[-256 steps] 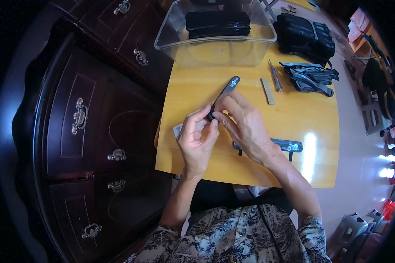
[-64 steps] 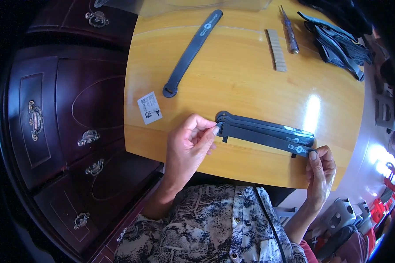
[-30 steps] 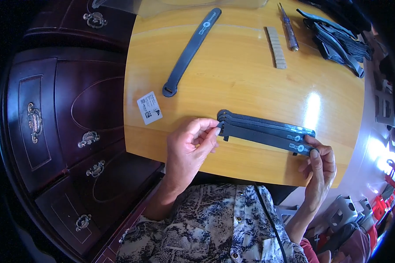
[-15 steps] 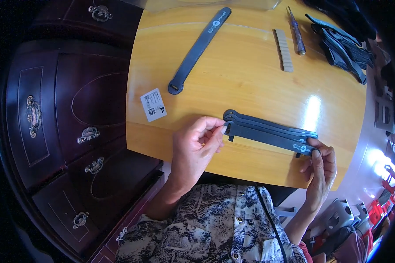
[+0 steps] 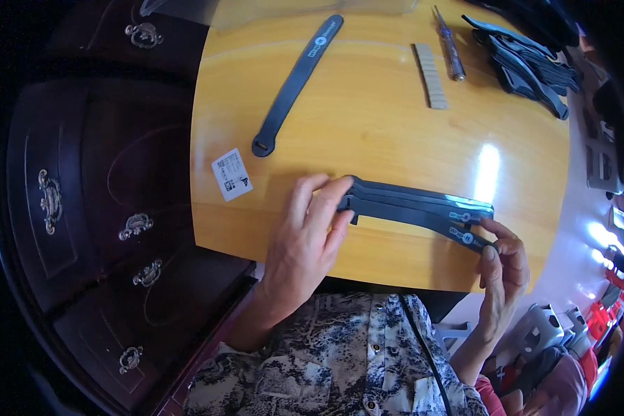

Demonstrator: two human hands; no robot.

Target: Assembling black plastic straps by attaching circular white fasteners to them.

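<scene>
A small stack of dark grey straps (image 5: 412,197) lies crosswise before me, slotted ends to the left. The fingers and thumb of my left hand (image 5: 305,232) are around those slotted ends and partly cover them. My right hand (image 5: 504,267) pinches the printed end of the nearest strap (image 5: 430,220) between thumb and fingers. That end is angled toward me, fanned away from the others, while its slotted end stays by my left fingers. Farther left, a single grey strap (image 5: 295,90) lies flat and slanted.
On the yellow wooden table (image 5: 353,125) are a white printed label (image 5: 232,175), a ribbed tan strip (image 5: 430,76), a slim screwdriver (image 5: 450,47) and a pile of dark straps (image 5: 523,66). Dark drawers (image 5: 111,159) stand at left. Grey stools (image 5: 537,333) are at lower right.
The nearest strap's right end has swung toward me, away from the stack. My left hand has gone from a tight pinch to a wider hold over the slotted ends. The whole view has shifted slightly.
</scene>
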